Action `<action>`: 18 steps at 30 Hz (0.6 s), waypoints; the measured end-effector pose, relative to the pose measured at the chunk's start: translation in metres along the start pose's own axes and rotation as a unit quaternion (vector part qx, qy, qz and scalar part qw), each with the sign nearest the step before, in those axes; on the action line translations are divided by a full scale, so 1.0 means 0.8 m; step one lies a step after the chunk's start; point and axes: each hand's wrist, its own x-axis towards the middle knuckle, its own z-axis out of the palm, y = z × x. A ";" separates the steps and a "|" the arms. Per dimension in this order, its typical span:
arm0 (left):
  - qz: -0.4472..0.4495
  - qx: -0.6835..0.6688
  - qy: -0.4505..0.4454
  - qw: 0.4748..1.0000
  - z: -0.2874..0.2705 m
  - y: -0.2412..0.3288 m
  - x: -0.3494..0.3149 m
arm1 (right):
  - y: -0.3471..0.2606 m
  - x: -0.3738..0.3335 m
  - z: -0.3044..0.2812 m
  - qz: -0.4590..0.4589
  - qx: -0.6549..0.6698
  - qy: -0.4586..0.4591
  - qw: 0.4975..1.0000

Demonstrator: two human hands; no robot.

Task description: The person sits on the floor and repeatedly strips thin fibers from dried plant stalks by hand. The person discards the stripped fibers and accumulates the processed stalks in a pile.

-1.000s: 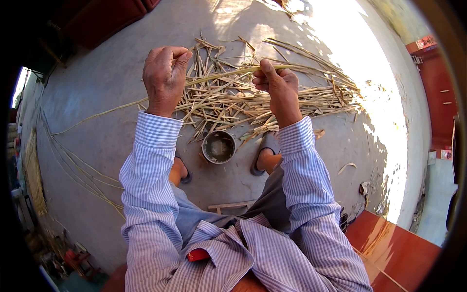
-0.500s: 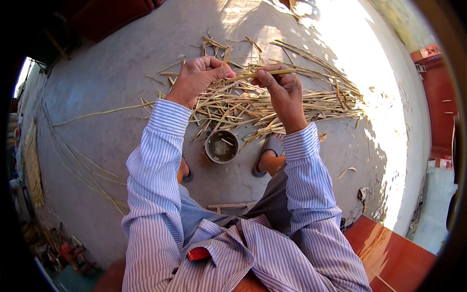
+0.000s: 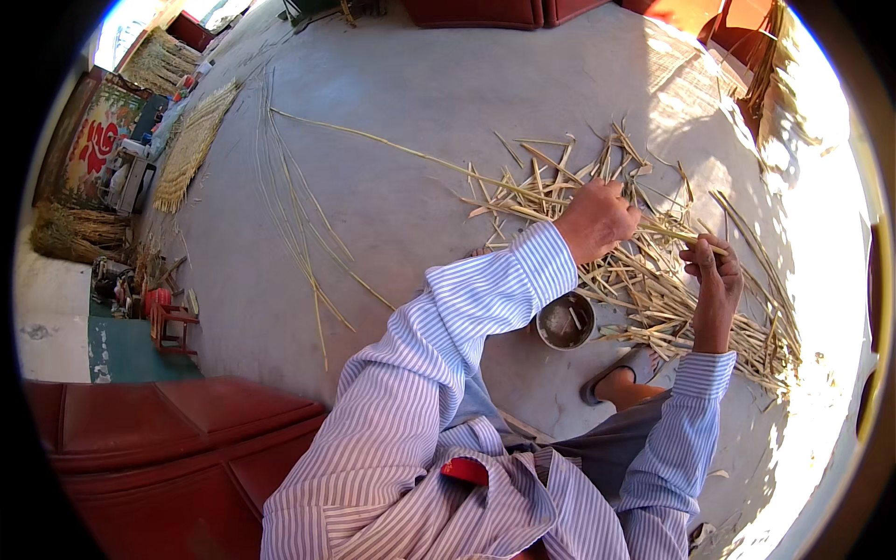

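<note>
My left hand [image 3: 597, 221] is closed over a long pale straw stalk [image 3: 679, 235], its back toward me and the fingertips mostly hidden. The stalk stretches from the floor at the far left, past this hand, to my right hand [image 3: 716, 280]. There the thumb and fingers pinch it near its end. Both hands are above a loose pile of cut dry stalks [image 3: 677, 303] on the grey floor. Close to my feet, on the near side of the pile, stands a round metal bowl [image 3: 566, 346] with a short pale piece inside.
Long thin strips [image 3: 297, 219] lie across the floor on the left. Beyond them is a woven straw mat [image 3: 196, 140]. A dark red sofa [image 3: 177, 457] fills the near left, with a small red stool [image 3: 170, 325] behind it. Bright sunlight covers the right side.
My view has swung to the left, so the hands and pile appear farther right. Both hands still grip the stalk. The left hand has turned its back more toward me.
</note>
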 end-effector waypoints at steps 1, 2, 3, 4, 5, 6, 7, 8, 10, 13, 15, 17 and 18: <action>-0.004 0.009 -0.032 0.999 -0.002 -0.011 -0.013 | -0.002 -0.002 0.002 0.009 -0.011 -0.005 1.000; 0.013 0.038 -0.033 0.999 0.002 -0.024 -0.028 | -0.005 -0.004 0.003 0.018 -0.023 -0.008 1.000; 0.020 0.075 -0.081 0.994 0.000 -0.037 -0.044 | -0.007 -0.005 0.001 0.039 -0.030 -0.022 0.999; 0.028 0.110 -0.129 0.985 -0.003 -0.049 -0.064 | -0.003 -0.005 -0.001 0.051 -0.040 -0.045 0.997; 0.046 0.144 -0.153 0.977 -0.012 -0.060 -0.084 | 0.004 -0.004 -0.006 0.062 -0.050 -0.065 0.995; 0.063 0.178 -0.176 0.966 -0.023 -0.073 -0.107 | 0.010 -0.002 -0.010 0.072 -0.060 -0.085 0.992; 0.063 0.178 -0.198 0.962 -0.032 -0.088 -0.137 | 0.017 -0.001 -0.012 0.067 -0.071 -0.116 0.988; 0.063 0.181 -0.223 0.956 -0.044 -0.104 -0.169 | 0.021 -0.003 -0.007 0.066 -0.089 -0.130 0.985; 0.036 0.190 -0.192 0.962 -0.068 -0.127 -0.233 | 0.023 -0.008 0.001 0.058 -0.105 -0.150 0.981; -0.018 0.238 -0.266 0.934 -0.096 -0.168 -0.338 | 0.028 -0.013 0.003 0.065 -0.174 -0.166 0.968; -0.075 0.200 -0.338 0.917 -0.113 -0.185 -0.403 | 0.036 -0.015 -0.005 0.025 -0.212 -0.166 0.963; -0.137 0.139 -0.304 0.932 -0.108 -0.240 -0.552 | 0.036 -0.013 -0.010 -0.005 -0.300 -0.175 0.938; -0.157 0.243 -0.405 0.867 -0.110 -0.260 -0.616 | 0.034 -0.014 -0.016 -0.034 -0.337 -0.149 0.929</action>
